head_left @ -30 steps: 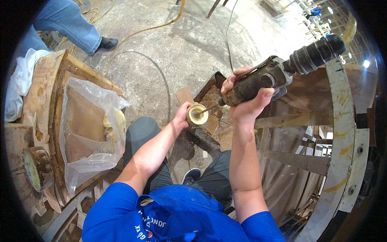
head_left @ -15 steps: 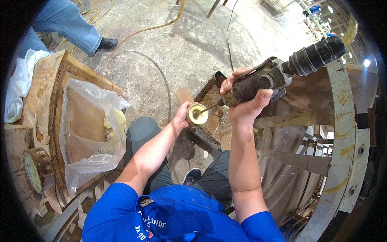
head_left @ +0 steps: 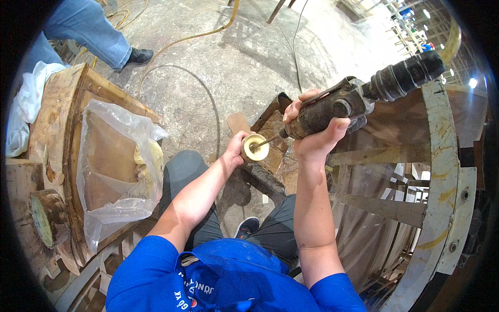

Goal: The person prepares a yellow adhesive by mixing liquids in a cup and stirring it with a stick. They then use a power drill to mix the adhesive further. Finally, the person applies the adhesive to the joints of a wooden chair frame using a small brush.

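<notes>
My left hand (head_left: 235,149) is wrapped round a small, round, hollow cup-like piece (head_left: 262,152), pale yellow with a brownish outer side. Its open mouth faces up and toward the tool. In my right hand (head_left: 315,145) is a dark, worn, hand-held rotary power tool (head_left: 317,115), fingers over its far side and the thumb along the near side. The tool's thin metal shaft (head_left: 270,139) reaches left into the mouth of the cup. The shaft's tip is inside the cup, and whether it touches the wall cannot be told.
To my left, a clear plastic bag (head_left: 117,171) with pale pieces lies on a wooden box (head_left: 73,114). A wooden frame (head_left: 442,171) stands close on my right. Below the cup is an open brown box (head_left: 278,117). A hose (head_left: 176,41) crosses the floor near another person's leg (head_left: 96,34).
The tool and my right hand have shifted very slightly. The inside of the cup looks more golden than before. My left hand keeps its hold in the same place.
</notes>
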{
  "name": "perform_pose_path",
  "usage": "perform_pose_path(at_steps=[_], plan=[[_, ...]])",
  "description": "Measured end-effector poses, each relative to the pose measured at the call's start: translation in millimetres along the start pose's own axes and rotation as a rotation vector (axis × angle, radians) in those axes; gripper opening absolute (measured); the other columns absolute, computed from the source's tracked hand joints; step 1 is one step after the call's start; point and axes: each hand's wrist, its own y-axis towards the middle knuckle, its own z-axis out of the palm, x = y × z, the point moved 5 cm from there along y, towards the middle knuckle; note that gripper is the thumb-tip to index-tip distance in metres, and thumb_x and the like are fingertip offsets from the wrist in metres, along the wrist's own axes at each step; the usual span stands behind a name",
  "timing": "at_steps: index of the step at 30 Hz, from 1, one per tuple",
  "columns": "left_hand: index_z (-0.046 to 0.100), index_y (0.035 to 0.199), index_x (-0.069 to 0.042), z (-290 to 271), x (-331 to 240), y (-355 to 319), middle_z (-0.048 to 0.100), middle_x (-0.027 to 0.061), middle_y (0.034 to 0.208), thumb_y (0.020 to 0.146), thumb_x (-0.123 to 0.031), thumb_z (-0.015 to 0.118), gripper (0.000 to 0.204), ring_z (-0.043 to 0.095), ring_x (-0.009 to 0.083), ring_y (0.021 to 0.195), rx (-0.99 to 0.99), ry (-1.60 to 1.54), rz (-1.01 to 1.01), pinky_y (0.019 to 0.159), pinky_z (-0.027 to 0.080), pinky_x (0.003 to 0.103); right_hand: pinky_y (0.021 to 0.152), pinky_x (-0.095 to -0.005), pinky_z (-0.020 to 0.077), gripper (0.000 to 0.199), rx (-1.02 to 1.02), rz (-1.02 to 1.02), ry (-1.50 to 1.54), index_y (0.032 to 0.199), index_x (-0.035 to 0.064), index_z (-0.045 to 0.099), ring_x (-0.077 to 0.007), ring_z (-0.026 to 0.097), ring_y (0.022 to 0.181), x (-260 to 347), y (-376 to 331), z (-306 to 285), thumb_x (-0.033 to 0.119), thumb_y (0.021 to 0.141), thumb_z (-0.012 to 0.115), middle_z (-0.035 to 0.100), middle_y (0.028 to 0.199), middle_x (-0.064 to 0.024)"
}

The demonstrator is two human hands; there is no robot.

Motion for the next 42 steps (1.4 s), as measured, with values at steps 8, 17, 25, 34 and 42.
perform_pose_path(at_steps=[8, 17, 25, 34, 42], plan=[[0.055, 0.097, -0.006, -1.9, 1.7, 2.2, 0.063, 0.0104, 0.09, 0.077, -0.017, 0.043, 0.026, 0.062, 0.0233, 0.081, 0.006, 0.002, -0.03, 0.077, 0.051, 0.038, 0.05, -0.0313, 0.0415, 0.084, -0.015, -0.013, -0.015, 0.087, -0.0001, 0.05, -0.0192, 0.051, 0.056, -0.2, -0.7, -2.5, 0.079, 0.061, 0.05, 0.049, 0.063, -0.0078], [0.057, 0.094, -0.006, -0.2, 4.7, 3.0, 0.063, 0.0114, 0.089, 0.079, -0.017, 0.041, 0.024, 0.062, 0.0235, 0.081, 0.083, -0.003, -0.069, 0.077, 0.051, 0.04, 0.05, -0.0312, 0.0422, 0.083, 0.0, -0.027, -0.004, 0.087, -0.0011, 0.05, -0.0188, 0.052, 0.055, -2.7, -0.4, -8.2, 0.078, 0.062, 0.05, 0.049, 0.063, -0.008], [0.056, 0.095, -0.006, 0.0, 5.5, 2.5, 0.063, 0.011, 0.09, 0.08, -0.017, 0.041, 0.024, 0.062, 0.0232, 0.08, 0.06, -0.036, -0.056, 0.077, 0.051, 0.04, 0.052, -0.031, 0.0419, 0.083, -0.025, -0.036, 0.002, 0.088, -0.0017, 0.05, -0.0186, 0.051, 0.055, -3.3, -1.3, -8.9, 0.078, 0.063, 0.05, 0.05, 0.061, -0.0088], [0.055, 0.097, -0.007, -6.8, 6.6, 6.5, 0.062, 0.0101, 0.092, 0.08, -0.018, 0.041, 0.025, 0.061, 0.0238, 0.082, 0.098, -0.051, -0.085, 0.078, 0.051, 0.041, 0.052, -0.0307, 0.0414, 0.084, -0.029, -0.017, -0.009, 0.088, -0.0014, 0.05, -0.0188, 0.05, 0.055, -3.2, -1.7, -8.3, 0.078, 0.062, 0.051, 0.049, 0.061, -0.0084], [0.055, 0.097, -0.007, -6.0, 8.6, 8.7, 0.062, 0.0105, 0.092, 0.08, -0.017, 0.042, 0.024, 0.062, 0.0239, 0.082, 0.109, -0.03, -0.098, 0.077, 0.051, 0.04, 0.052, -0.0305, 0.041, 0.083, -0.025, -0.022, -0.007, 0.089, 0.0004, 0.048, -0.0181, 0.05, 0.055, -2.7, -2.0, -9.7, 0.079, 0.062, 0.051, 0.048, 0.063, -0.0073]])
